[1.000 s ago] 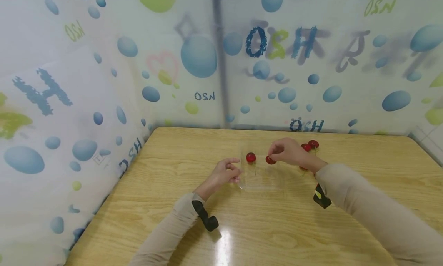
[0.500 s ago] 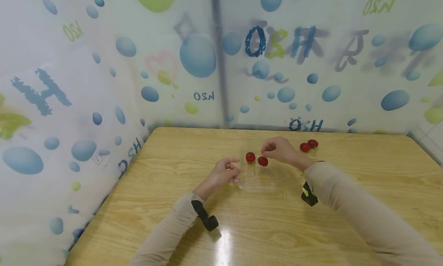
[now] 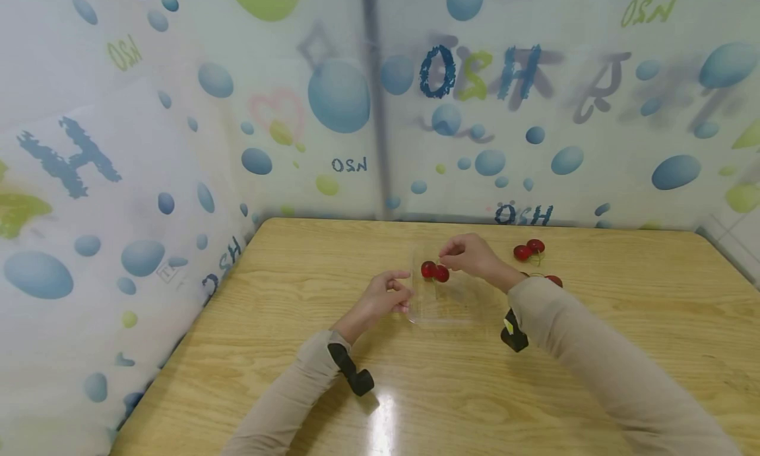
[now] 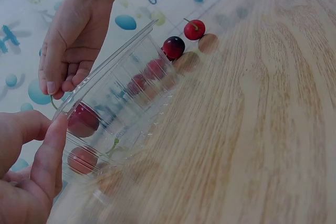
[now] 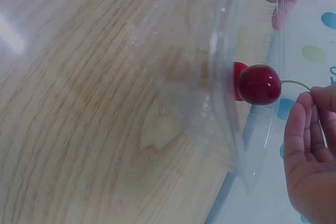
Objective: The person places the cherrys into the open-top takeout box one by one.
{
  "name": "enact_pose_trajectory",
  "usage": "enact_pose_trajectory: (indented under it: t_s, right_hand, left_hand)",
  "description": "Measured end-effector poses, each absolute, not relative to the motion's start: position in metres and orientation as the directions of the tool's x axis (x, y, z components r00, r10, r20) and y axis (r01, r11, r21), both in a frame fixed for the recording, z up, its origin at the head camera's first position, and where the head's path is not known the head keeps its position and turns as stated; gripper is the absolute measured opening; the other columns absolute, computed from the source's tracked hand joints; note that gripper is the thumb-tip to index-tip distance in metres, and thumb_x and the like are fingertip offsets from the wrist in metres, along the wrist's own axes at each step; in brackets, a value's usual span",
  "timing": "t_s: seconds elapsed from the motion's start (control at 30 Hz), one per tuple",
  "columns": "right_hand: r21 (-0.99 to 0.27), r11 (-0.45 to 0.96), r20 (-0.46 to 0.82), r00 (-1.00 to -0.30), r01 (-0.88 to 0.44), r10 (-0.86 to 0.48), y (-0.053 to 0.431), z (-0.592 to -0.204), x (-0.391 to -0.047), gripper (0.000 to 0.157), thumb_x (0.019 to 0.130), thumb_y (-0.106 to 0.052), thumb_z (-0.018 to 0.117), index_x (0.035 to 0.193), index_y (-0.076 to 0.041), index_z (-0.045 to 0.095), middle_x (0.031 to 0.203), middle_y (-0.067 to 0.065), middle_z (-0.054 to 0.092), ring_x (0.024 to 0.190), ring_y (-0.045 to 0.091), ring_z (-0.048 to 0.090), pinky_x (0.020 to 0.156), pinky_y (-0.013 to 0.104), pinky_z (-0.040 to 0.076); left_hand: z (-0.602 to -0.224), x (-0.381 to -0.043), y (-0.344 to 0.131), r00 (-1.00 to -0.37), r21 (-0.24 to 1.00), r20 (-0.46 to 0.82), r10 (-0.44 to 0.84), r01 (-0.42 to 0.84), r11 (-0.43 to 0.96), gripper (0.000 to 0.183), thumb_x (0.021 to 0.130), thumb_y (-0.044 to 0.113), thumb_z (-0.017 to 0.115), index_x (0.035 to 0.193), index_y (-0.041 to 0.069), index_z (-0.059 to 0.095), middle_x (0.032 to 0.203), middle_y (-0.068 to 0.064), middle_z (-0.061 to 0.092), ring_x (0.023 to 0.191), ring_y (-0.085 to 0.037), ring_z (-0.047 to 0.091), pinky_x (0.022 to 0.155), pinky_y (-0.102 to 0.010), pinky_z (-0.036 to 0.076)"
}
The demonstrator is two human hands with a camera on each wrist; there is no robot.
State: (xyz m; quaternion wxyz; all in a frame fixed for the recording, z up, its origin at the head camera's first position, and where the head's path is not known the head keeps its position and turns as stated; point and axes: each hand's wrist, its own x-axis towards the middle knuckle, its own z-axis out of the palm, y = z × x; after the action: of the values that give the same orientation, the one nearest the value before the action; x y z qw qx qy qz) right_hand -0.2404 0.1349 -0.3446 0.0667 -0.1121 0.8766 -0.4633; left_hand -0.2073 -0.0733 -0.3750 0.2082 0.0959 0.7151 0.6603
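Note:
My right hand (image 3: 469,255) pinches the thin green stem of a dark red cherry (image 5: 259,84), seen best in the right wrist view. The cherry hangs just inside a clear plastic box (image 3: 448,314), its skin overlapping a second cherry (image 3: 428,269) there in the head view. Below it in the left wrist view, that other cherry (image 4: 82,160) sits low against the box wall, its stem sideways. On the box's left side my left hand (image 3: 382,294) holds the edge, thumb and index finger right at the rim. Its remaining fingers are curled.
Right of the box, two cherries (image 3: 522,253) lie together near the table's back. Another cherry (image 3: 553,280) is partly covered by the right sleeve. The wooden table (image 3: 332,245) meets a patterned wall covering (image 3: 285,192) behind and at left. Each wrist carries a black camera mount (image 3: 359,380).
My right hand has moved left with the cherry, bringing it from the box's right part up beside the other cherry. More cherries show behind the right arm. My left hand stays put.

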Motion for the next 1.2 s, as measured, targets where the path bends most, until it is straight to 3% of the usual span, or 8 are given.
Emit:
enact_pose_trajectory:
  t_s: [0.43,0.8,0.97,1.2]
  right_hand:
    - [-0.885,0.461,-0.044,-0.974,-0.066,-0.223,0.125,-0.351,-0.246,0.015,0.085,-0.007,0.057,0.094,0.005,0.059,0.083,0.014,0.062,0.073,0.02,0.059,0.075,0.042,0.05]
    - [-0.901,0.429,-0.145,-0.974,0.058,-0.172,0.119,-0.354,-0.247,0.02,0.085,-0.006,0.056,0.101,0.008,0.057,0.088,0.014,0.061,0.071,0.013,0.057,0.077,0.037,0.051]
    - [-0.902,0.428,-0.148,-0.97,0.053,-0.192,0.12,-0.357,-0.248,0.019,0.086,-0.005,0.055,0.1,0.007,0.056,0.088,0.016,0.061,0.072,0.016,0.058,0.071,0.032,0.052]
    - [-0.902,0.428,-0.147,-0.97,0.051,-0.192,0.121,-0.358,-0.247,0.018,0.087,-0.004,0.053,0.1,0.009,0.055,0.089,0.017,0.061,0.077,0.023,0.06,0.075,0.037,0.051]
  left_hand:
    - [-0.375,-0.209,-0.073,-0.894,0.983,-0.177,0.411,-0.143,0.113,0.047,0.085,-0.003,0.053,0.128,-0.01,0.034,0.08,-0.007,0.047,0.06,-0.011,0.054,0.056,-0.02,0.05]
    - [-0.399,-0.222,-0.072,-0.908,0.985,-0.167,0.384,-0.141,0.095,0.045,0.084,-0.005,0.053,0.126,-0.008,0.037,0.081,-0.008,0.048,0.06,-0.011,0.054,0.055,-0.019,0.05]
    - [-0.4,-0.222,-0.072,-0.911,0.986,-0.161,0.379,-0.132,0.102,0.044,0.084,-0.005,0.053,0.126,-0.007,0.038,0.08,-0.008,0.05,0.06,-0.011,0.054,0.054,-0.019,0.051]
    - [-0.398,-0.221,-0.072,-0.908,0.984,-0.169,0.383,-0.135,0.114,0.045,0.084,-0.003,0.054,0.126,-0.006,0.039,0.079,-0.007,0.051,0.06,-0.011,0.055,0.055,-0.02,0.051]
